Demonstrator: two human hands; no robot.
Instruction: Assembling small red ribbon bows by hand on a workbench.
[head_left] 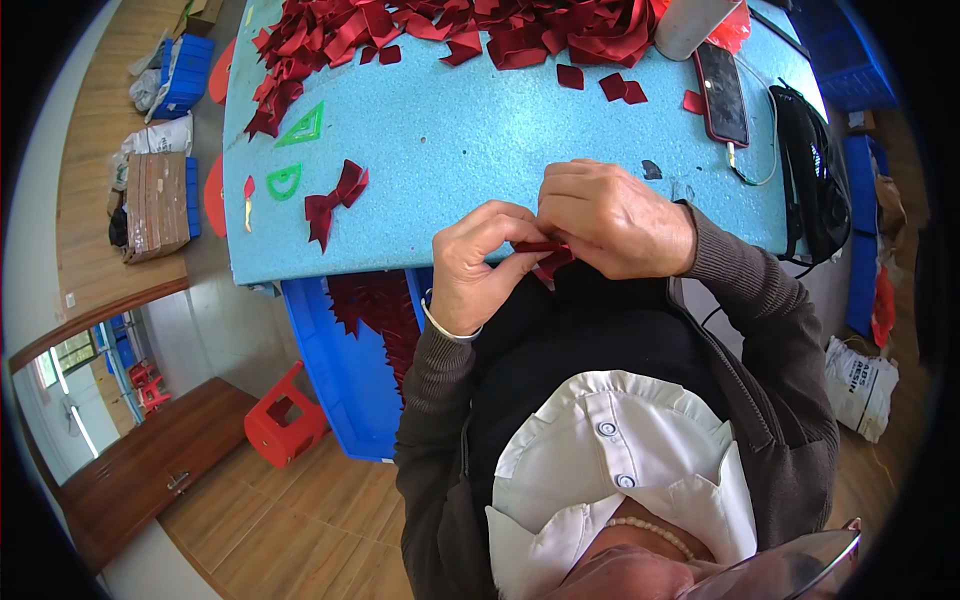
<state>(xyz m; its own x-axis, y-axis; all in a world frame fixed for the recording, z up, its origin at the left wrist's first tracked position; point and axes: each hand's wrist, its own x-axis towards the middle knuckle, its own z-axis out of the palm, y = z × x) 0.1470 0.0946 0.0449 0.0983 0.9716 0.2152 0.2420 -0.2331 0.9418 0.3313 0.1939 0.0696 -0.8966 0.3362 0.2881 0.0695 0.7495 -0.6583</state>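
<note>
Both hands meet just off the near edge of the light blue table. Between them is a small piece of dark red ribbon, partly covered by fingers. My left hand pinches one end between thumb and forefinger. My right hand is closed on the other side with its fingertips against the left ones, back of the hand upward. A finished-looking red ribbon bow lies on the table to the left. Farther off, a heap of red ribbon pieces spreads along the far side.
Green plastic drafting tools lie at the left. A phone on a white cable, a grey-white cylinder and a black bag are at the right. Below the table's left edge stands a blue bin with red ribbon, beside a red stool.
</note>
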